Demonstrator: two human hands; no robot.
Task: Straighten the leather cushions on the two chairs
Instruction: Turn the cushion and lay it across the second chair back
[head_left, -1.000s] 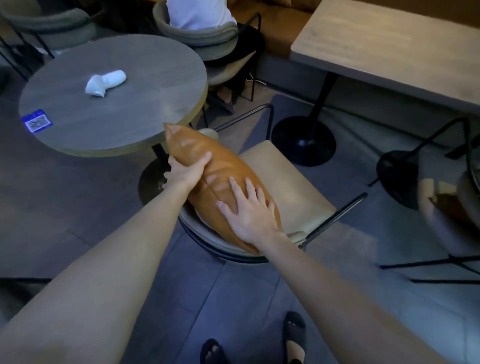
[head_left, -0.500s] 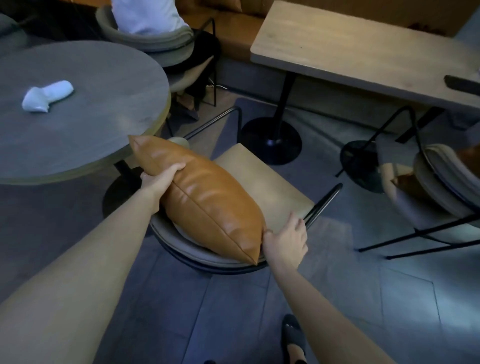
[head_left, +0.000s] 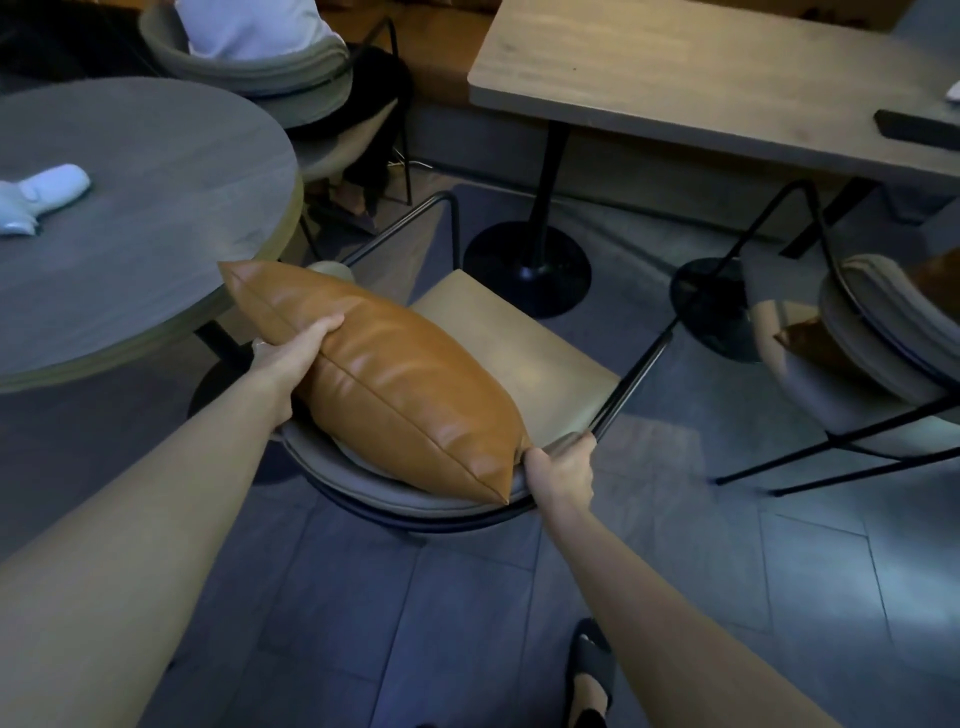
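- Left hand (head_left: 298, 345) grips the cushion (head_left: 384, 374); right hand (head_left: 563, 470) is closed on its corner and the chair (head_left: 395, 493) rim.
- Cushion's length runs ten o'clock to four o'clock between them.

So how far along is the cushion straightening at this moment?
Nothing looks finished. In hand: the left hand grips the tan leather cushion propped against the near chair, while the right hand holds the backrest rim at the cushion's corner. Left: settling this cushion, then the second chair, whose brown cushion is barely visible.
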